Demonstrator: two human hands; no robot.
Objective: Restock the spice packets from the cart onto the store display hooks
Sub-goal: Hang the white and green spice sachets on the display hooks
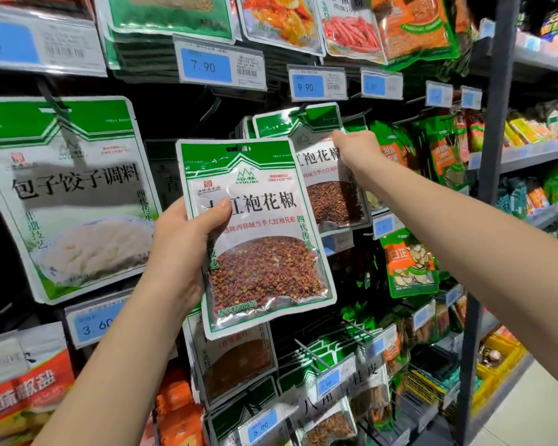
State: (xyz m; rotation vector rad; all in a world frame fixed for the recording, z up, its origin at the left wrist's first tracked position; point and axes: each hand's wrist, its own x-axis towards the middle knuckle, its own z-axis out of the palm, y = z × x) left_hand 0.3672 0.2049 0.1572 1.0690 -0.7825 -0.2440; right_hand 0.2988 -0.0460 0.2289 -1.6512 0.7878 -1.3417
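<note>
One hung, one waiting
My right hand (358,149) grips the hung packet (327,188) on the hook (298,110); below-left of the hook, my left hand (184,252) holds the next packet (258,246), unhung.

Store light was bright and even across the front of the display; its source was out of view. The held packet (255,233) was sharp, print readable, with white glare streaks over its clear window and bottom seal. The hanging packet (322,175) behind it was a touch softer and also glinted. The back panel (171,123) behind the hooks was near black. The large white packet (68,201) at the left edge looked smeared and stretched, with grey sheen over its lettering. The nearest price tag (221,64) read clearly; tags further right were blurred. The shelf post (493,156) leaned and bowed from the wide lens. The far shelves (535,149) were soft. The floor (535,407) was pale, nearly washed out.
</note>
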